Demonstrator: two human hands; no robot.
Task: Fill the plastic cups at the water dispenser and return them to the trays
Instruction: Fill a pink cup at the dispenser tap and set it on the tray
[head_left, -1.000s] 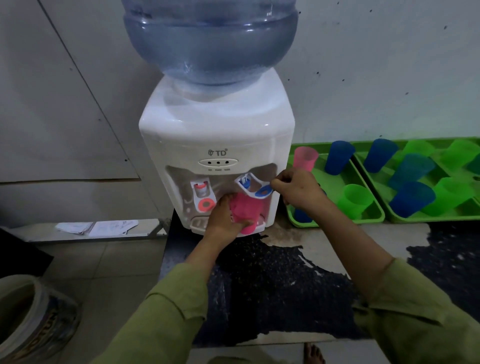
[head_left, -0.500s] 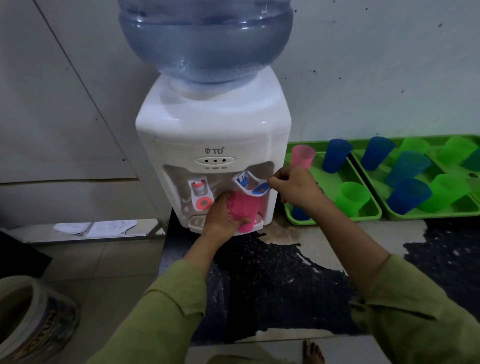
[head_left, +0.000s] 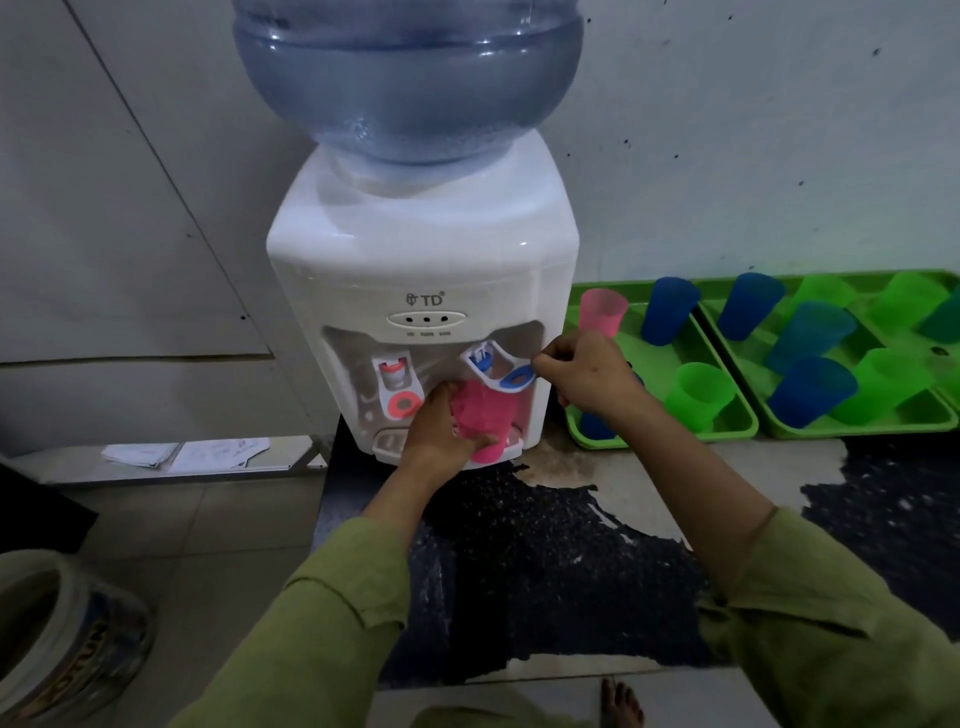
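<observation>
Worn black countertop (head_left: 545, 561), white wall (head_left: 727, 130). Left hand (head_left: 441, 431) grips a pink cup (head_left: 485, 410) under the dispenser (head_left: 415, 249). Right hand (head_left: 587, 374) pinches its blue lever (head_left: 514, 378). Green trays (head_left: 670, 441) hold cups (head_left: 696, 395).

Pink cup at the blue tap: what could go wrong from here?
1. Overfill: the left hand wraps the pink cup and the fill level is hard to read, so it may spill while the right hand pinches the blue tap lever.
2. Knock: the right wrist hangs over the near tray, so pulling back could tip the blue cup beneath it.
</observation>
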